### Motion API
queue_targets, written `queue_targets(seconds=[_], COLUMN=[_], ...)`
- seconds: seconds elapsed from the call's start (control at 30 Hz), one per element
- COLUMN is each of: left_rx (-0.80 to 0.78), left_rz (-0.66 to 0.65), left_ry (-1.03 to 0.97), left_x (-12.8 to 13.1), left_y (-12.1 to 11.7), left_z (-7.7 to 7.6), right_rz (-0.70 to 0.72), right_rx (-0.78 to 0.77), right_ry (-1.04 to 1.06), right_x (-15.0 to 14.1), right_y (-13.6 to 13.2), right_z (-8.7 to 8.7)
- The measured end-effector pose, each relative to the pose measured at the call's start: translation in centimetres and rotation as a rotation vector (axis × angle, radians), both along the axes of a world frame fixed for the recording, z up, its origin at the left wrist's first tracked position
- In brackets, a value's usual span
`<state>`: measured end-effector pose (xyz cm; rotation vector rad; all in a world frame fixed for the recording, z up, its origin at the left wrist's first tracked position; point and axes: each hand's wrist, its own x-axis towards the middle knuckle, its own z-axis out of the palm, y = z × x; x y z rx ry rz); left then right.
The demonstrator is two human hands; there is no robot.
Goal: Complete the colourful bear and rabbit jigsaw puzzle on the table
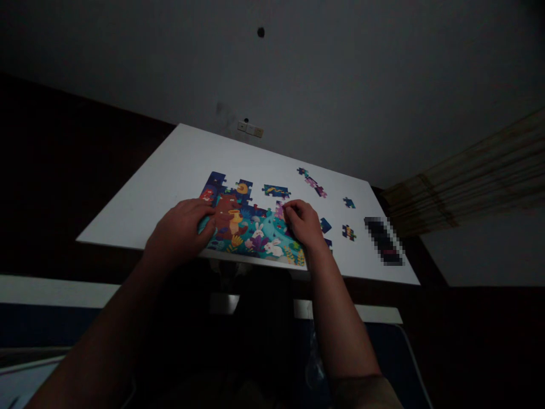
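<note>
A partly joined jigsaw puzzle (238,224) with a bear, a fox and white rabbits lies near the front edge of the white table. My left hand (181,227) rests flat along its left side, fingers stretched over the edge pieces. At the puzzle's upper right, my right hand (303,220) pinches at a pink puzzle piece (279,209), its fingertips partly covering it. A joined blue strip with a yellow figure (276,190) lies just above the puzzle, apart from it. Dark blue pieces (325,225) show beside my right hand.
Loose pink pieces (315,187) and a teal piece (302,171) lie toward the back. Farther right are a blue piece (349,202), a multicoloured piece (348,232) and a blurred dark object (384,241). A wall with sockets (250,129) stands behind the table (140,193).
</note>
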<state>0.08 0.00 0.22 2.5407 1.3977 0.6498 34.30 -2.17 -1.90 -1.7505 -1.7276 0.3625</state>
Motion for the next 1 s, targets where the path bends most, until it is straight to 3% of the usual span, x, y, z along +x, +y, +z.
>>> queue_targets(seconds=[1.0], left_rx=[-0.044], left_rz=[-0.001], left_ry=[-0.021], left_x=[-0.03], left_y=[0.14], left_z=[-0.14], right_rz=[-0.025], right_rx=[0.013], right_ry=[0.023], right_x=[-0.56], right_y=[0.02], right_z=[0.64])
